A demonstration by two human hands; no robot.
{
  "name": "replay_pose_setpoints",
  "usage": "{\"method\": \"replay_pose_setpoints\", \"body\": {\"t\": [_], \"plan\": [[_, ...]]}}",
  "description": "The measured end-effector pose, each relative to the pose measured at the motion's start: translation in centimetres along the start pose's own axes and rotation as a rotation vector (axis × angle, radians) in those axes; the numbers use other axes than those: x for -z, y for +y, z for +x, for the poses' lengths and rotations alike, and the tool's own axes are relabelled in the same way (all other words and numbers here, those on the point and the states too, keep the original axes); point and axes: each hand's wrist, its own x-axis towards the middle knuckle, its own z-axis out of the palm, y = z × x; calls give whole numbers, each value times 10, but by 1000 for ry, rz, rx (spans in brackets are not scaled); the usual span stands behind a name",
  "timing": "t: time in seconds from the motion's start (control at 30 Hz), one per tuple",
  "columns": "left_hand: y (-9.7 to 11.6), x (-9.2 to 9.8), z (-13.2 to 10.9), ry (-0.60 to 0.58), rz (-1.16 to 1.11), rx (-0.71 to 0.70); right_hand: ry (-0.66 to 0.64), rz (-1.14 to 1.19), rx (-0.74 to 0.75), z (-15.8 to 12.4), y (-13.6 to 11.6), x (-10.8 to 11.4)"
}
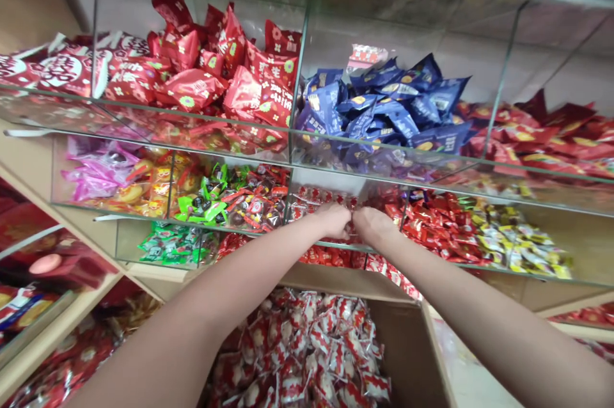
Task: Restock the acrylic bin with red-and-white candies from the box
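My left hand (pixel 337 220) and my right hand (pixel 373 225) are side by side at a clear shelf compartment in the middle. Both have curled fingers turned inward, and whatever lies in them is hidden. Around them in that compartment are red-and-white wrapped candies (pixel 309 197). Below my forearms stands an open cardboard box (pixel 407 347), holding a heap of red-and-white wrapped candies (pixel 311 347). My left forearm covers part of the box's left side.
Glass dividers and shelf fronts (pixel 230 153) surround the compartments. Red packets (pixel 192 85) and blue packets (pixel 378 107) fill the tier above. Green candies (pixel 165 243) lie lower left, red candies (pixel 436 226) and yellow-white candies (pixel 522 238) to the right.
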Motion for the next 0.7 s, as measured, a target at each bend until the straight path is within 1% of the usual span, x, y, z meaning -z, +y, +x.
{"method": "replay_pose_setpoints", "body": {"t": [0.13,0.3,0.43,0.7], "plan": [[-4,0,-5,19,2,-23,32,-2,14,1,3,-10],[-7,-3,-5,28,7,16,92,-5,20,-3,4,-9],[-8,-1,-7,40,12,14,45,-16,39,-3,3,-7],[-8,0,-8,40,28,17,-72,-42,20,3,-1,-8]]}}
